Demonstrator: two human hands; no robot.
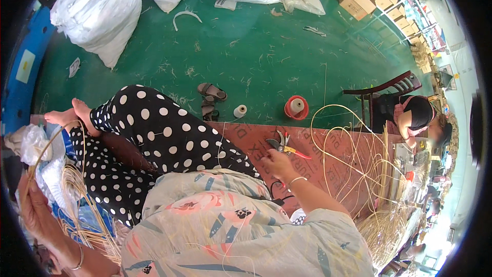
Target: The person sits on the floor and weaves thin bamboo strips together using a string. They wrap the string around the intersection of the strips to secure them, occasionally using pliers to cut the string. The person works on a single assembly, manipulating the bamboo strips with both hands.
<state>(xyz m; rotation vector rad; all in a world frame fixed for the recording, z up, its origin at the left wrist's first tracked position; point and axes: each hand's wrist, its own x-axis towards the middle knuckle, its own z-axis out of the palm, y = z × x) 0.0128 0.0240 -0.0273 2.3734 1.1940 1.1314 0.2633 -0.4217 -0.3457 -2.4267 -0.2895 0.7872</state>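
Observation:
At the far left, my left hand point(37, 213) is closed on a thin tan cane strip point(50, 142), which arches up and over beside my feet. My right hand point(278, 165) is low over the reddish-brown board to the right of my legs, its fingers curled together. Whatever those fingers hold, if anything, is too small to make out. Just beyond them lies a pair of pruning shears point(289, 148) with red and yellow handles. A bundle of cane strips point(77, 187) sits by my left forearm, partly among plastic bags.
Loose cane loops point(353, 161) spread over the board point(238, 141) on the right, near a large cane bundle point(384, 231). A red bowl point(304, 115) with a spool, another thread spool point(240, 111) and sandals point(211, 92) stand beyond. A co-worker point(410, 115) sits at right.

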